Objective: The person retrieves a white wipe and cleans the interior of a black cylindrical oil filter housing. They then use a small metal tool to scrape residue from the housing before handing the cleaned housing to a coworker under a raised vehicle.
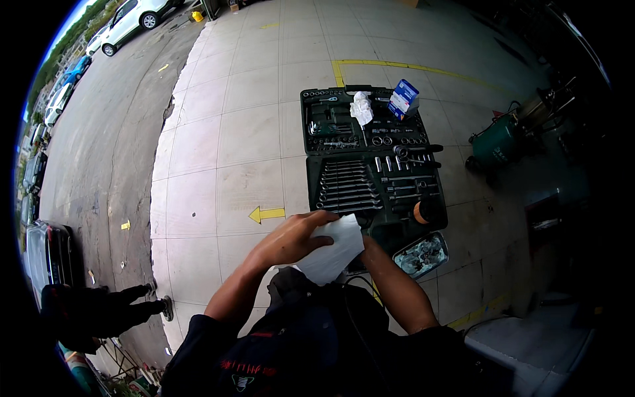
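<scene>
My left hand [301, 238] is closed on a sheet of white paper towel [333, 248], with the thumb on its near face and the fingers over its top edge. The sheet hangs in front of my body. My right forearm [390, 281] reaches up to the sheet's right edge, and the hand itself is hidden behind the paper, so its fingers do not show. Just beyond my hands lies an opened dark green tool case [305, 135] on the floor. Rows of combination wrenches [347, 185], sockets and ratchets sit in its two halves.
On the case rest a crumpled white paper [361, 108], a blue and white box [403, 99] and an orange-brown round item [419, 212]. A tray [421, 254] of blotchy pale material stands to its right. A green tank [496, 141] is farther right; someone in dark clothes [86, 314] is at left.
</scene>
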{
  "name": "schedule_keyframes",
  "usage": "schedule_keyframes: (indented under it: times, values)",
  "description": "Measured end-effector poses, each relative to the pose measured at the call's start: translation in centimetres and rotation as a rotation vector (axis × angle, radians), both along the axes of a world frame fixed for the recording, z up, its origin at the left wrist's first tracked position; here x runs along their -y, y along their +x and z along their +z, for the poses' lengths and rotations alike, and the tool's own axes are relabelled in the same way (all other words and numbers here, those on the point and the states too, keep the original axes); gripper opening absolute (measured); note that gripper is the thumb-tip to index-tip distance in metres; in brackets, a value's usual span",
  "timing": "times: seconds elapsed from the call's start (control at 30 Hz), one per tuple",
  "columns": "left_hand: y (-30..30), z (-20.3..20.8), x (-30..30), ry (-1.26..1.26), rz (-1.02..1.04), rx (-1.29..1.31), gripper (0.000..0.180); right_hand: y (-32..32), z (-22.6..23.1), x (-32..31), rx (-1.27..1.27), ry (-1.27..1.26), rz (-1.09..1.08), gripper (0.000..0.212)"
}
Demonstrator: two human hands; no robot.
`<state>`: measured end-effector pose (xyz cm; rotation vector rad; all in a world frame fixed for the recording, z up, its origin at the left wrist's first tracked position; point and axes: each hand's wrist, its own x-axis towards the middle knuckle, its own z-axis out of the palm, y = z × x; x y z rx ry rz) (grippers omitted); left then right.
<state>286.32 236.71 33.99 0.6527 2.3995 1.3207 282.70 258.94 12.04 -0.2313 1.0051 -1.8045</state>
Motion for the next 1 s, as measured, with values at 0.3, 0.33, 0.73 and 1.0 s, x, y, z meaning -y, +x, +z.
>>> schedule_keyframes:
  times: [0.3, 0.33, 0.73, 1.0]
  values:
    - [-4.1, -7.4, -0.8, 0.161, 0.316, 0.366, 0.047, 5.1, 9.0, -6.8, -0.075, 0.131, -0.221, 0.051]
    - [-4.3, -7.9, -1.7, 0.213, 0.306, 0.356, 0.046, 5.2, 9.4, -7.8, -0.117, 0.219, -0.274, 0.043]
    - [-3.9, -8.5, -12.4, 0.537, 0.134, 0.379, 0.044, 13.1, 13.4, -21.9, -0.431, 0.694, -0.413, 0.034]
    - [-11.3, -19.9, -11.4, -0.104, 0.261, -0.069, 0.048, 18.8, 11.7, -30.0, 0.241, 0.164, -1.460, 0.037]
